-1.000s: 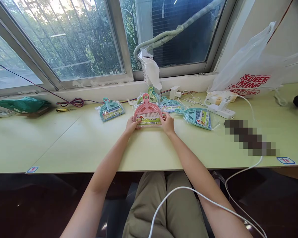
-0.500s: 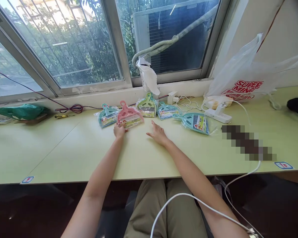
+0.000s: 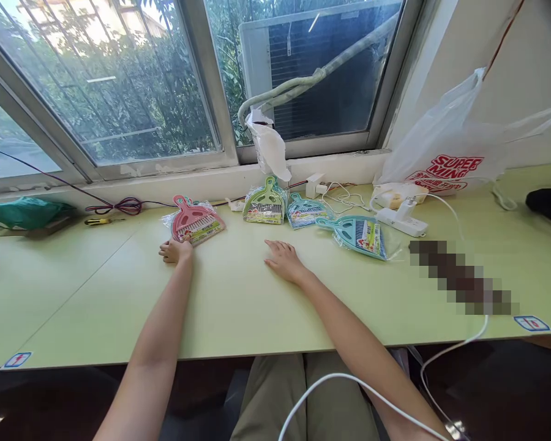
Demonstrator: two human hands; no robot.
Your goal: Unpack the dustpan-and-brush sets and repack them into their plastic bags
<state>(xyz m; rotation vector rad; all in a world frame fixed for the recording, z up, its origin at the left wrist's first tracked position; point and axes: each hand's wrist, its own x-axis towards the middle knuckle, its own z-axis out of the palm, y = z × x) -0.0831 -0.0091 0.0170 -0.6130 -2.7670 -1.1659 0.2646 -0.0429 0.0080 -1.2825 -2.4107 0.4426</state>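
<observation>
A pink dustpan (image 3: pixel 196 222) in clear wrapping, with a brush and a printed label, lies toward the left. My left hand (image 3: pixel 177 250) grips its lower left edge, thumb on top. Behind it, another wrapped dustpan is almost wholly covered. My right hand (image 3: pixel 284 260) rests palm down on the table, fingers apart, holding nothing. Beyond that hand lies a wrapped green dustpan (image 3: pixel 266 199), with a small blue dustpan (image 3: pixel 307 210) beside it. Farther right is a larger teal dustpan (image 3: pixel 356 234), its handle pointing left.
A white power strip (image 3: pixel 401 222) with cables sits at the right, before a white plastic bag (image 3: pixel 450 147). A screwdriver (image 3: pixel 103 221), coiled wire (image 3: pixel 127 206) and green bag (image 3: pixel 27 211) lie at the left. A white cable (image 3: pixel 340 375) crosses my lap.
My left hand has slid the pink dustpan left, over the teal one that showed beside it. My right hand stays near its place, now flatter. The view has shifted slightly.
</observation>
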